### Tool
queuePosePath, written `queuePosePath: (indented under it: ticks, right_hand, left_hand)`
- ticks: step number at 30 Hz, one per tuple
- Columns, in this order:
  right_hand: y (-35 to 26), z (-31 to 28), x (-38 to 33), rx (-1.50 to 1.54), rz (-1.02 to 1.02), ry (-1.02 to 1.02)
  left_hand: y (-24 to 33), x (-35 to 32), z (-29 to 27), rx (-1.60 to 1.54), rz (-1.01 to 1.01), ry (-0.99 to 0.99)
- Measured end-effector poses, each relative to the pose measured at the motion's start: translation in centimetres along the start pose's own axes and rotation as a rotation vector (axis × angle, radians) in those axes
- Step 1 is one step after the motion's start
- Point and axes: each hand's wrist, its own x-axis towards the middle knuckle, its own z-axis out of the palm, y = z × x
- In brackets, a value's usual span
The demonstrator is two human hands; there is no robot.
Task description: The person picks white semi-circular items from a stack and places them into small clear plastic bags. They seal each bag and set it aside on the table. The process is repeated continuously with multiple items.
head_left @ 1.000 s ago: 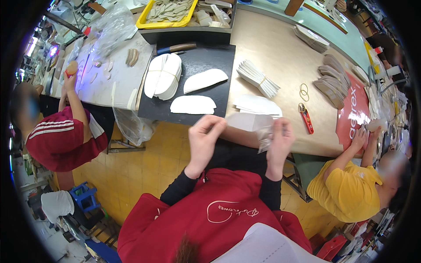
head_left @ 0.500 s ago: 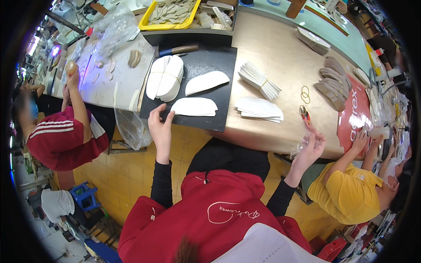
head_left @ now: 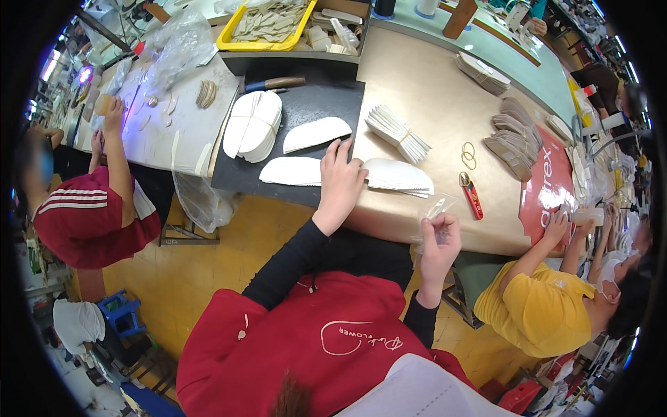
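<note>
My left hand (head_left: 340, 182) hovers over or rests at the front edge of a black board, fingers slightly bent and apart. It partly covers a white half-oval stack (head_left: 288, 171) and is close to another white stack (head_left: 399, 176) on its right; whether it touches either I cannot tell. My right hand (head_left: 439, 249) pinches a crumpled clear plastic bag (head_left: 438, 207) in front of the table edge. Behind my left hand lies another white half-oval stack (head_left: 317, 135). A banded bundle of white oval pieces (head_left: 253, 126) is at the left of the board.
A red-handled cutter (head_left: 472, 196) and rubber bands (head_left: 469, 156) lie to the right. Beyond them are banded grey-beige bundles (head_left: 511, 154). A banded white bundle (head_left: 397, 133) sits mid-table; a yellow tray (head_left: 258, 46) stands at the back. Co-workers sit on both sides.
My left hand has moved right, from the left end of the near white stack to its right end. My right hand has come left with the clear bag, away from the cutter.
</note>
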Motion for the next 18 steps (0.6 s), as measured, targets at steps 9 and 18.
queuePosePath:
  ticks: [9, 18]
  right_hand:
    - [-0.9, 2.5, 0.5, -0.173, -0.073, -0.249]
    - [-1.7, 5.9, 1.3, -0.599, -0.767, -0.119]
  left_hand:
    - [3.0, -3.4, -5.4, -1.049, -0.488, -0.158]
    - [4.8, -5.7, -8.3, -1.471, -0.562, -0.199]
